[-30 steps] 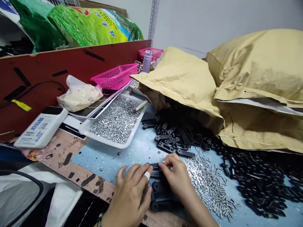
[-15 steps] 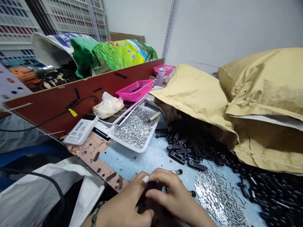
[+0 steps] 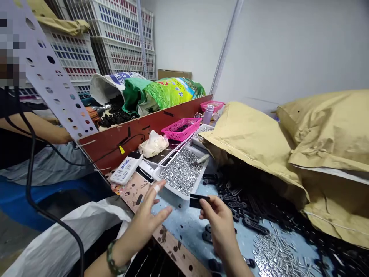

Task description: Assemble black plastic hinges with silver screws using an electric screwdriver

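My right hand [image 3: 220, 217] pinches a flat black slotted piece [image 3: 195, 201] between thumb and fingers, just beyond the front corner of the white tray [image 3: 170, 188]. Small shiny metal nuts [image 3: 181, 169] fill that tray. To the left, my left hand [image 3: 151, 211] is open, its fingers spread and holding nothing; one finger has a white wrap on it. Below my right hand, a few black parts [image 3: 206, 234] lie on the light blue tabletop [image 3: 184, 227]. A pile of metal pins [image 3: 276, 250] lies to the right.
Brown paper sacks [image 3: 253, 142] stand at the right, with heaps of black parts below them. A white digital scale [image 3: 127, 168], a plastic bag [image 3: 153, 144] and a pink basket [image 3: 183, 130] line the red board [image 3: 115, 138]. A co-worker's arm [image 3: 43, 127] shows at the left.
My hands were close together low over the table edge. Now they are apart and farther forward, the left open, the right showing the black slotted piece. The view has shifted left.
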Motion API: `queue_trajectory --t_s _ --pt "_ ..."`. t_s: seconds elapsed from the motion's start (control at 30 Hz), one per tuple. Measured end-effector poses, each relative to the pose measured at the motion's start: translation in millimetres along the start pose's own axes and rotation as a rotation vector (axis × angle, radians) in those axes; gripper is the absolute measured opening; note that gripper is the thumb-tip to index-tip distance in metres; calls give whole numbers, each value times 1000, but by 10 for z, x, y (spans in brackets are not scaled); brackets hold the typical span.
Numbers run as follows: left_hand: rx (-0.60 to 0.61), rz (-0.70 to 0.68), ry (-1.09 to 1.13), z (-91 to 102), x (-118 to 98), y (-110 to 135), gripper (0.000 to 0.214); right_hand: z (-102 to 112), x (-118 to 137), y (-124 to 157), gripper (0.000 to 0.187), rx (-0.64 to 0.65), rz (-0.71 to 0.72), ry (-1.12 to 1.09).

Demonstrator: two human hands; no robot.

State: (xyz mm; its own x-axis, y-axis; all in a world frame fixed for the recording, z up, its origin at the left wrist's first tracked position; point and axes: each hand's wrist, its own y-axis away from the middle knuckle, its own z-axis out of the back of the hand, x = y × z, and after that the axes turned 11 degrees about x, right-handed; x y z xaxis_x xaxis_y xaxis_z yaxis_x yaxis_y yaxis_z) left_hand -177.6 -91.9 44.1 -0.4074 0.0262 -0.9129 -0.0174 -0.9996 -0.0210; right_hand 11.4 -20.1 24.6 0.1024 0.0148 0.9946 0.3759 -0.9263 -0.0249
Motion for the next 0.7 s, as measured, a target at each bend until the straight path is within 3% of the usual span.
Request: queue_trajectory --t_s 0.1,0.23,0.5,0.7 --pt "82 -230 -635 -139 81 -75 54 7 -195 -227 29 -27 -121 -32" --pt "177 -361 -994 -357 208 -244 60 -28 -300 -335 29 -18 -143 72" --pt "177 -329 -980 -430 257 -323 54 22 -179 -247 19 -55 -59 394" --pt "140 -324 -942 -413 205 -315 51 256 -210 -159 35 -103 -79 386"
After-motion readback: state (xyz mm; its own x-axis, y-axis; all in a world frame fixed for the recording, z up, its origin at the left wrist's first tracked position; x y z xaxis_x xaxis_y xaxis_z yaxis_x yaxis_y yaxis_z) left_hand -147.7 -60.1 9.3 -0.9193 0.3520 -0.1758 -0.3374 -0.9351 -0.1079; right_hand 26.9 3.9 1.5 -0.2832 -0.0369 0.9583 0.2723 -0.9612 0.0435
